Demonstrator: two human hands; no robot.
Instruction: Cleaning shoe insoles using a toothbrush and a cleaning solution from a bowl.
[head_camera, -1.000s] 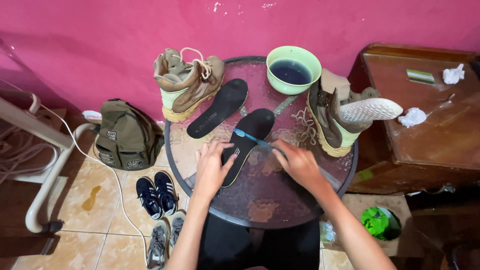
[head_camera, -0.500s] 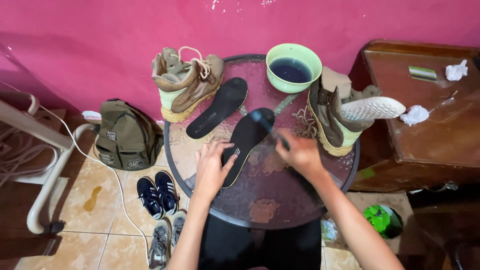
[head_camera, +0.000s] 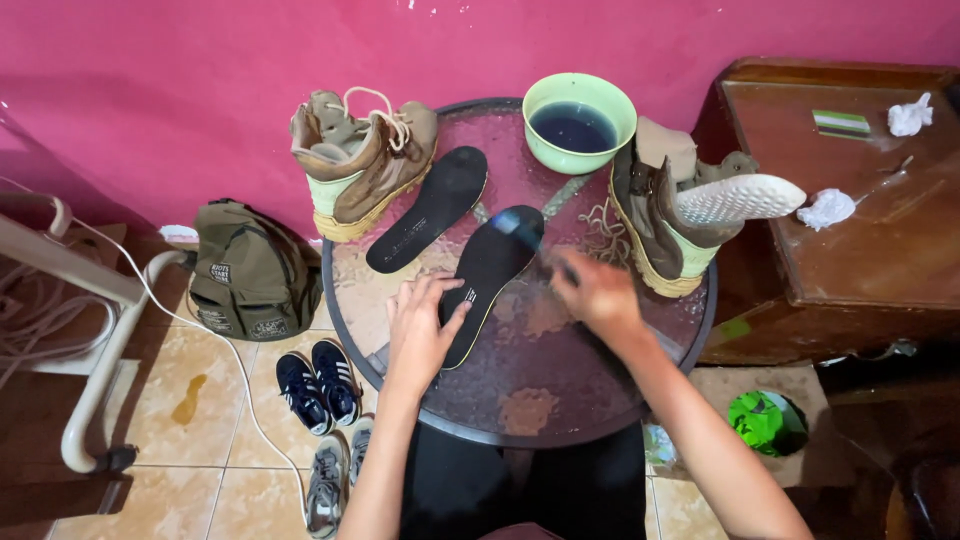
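A black insole (head_camera: 487, 275) lies toe-up near the middle of the round glass surface (head_camera: 560, 400), slanting from lower left to upper right. The left hand (head_camera: 420, 330) rests flat on its heel end, fingers spread and pressing it down rather than pinching it. The right hand (head_camera: 598, 295) sits just to the insole's right, its grip closed around the handle of a blue brush (head_camera: 522, 228) whose head, blurred, lies on the toe of the insole.

A second black insole (head_camera: 430, 208) lies just beside the first, to its upper left, apart from both hands. Behind that stands a tan lace-up boot (head_camera: 362, 160) at the surface's back left edge. A green bowl (head_camera: 580, 120) of dark liquid stands at the back edge, and to its right another tan boot (head_camera: 670, 215) lies tipped so that its pale sole shows, its loose laces trailing near the right hand.

On the tiled floor to the left are an olive backpack (head_camera: 250, 270), a pair of dark sneakers (head_camera: 318, 385) and a grey pair (head_camera: 335, 475) below them. A brown wooden cabinet (head_camera: 850, 250) stands to the right, with crumpled white tissues (head_camera: 828, 208) on top
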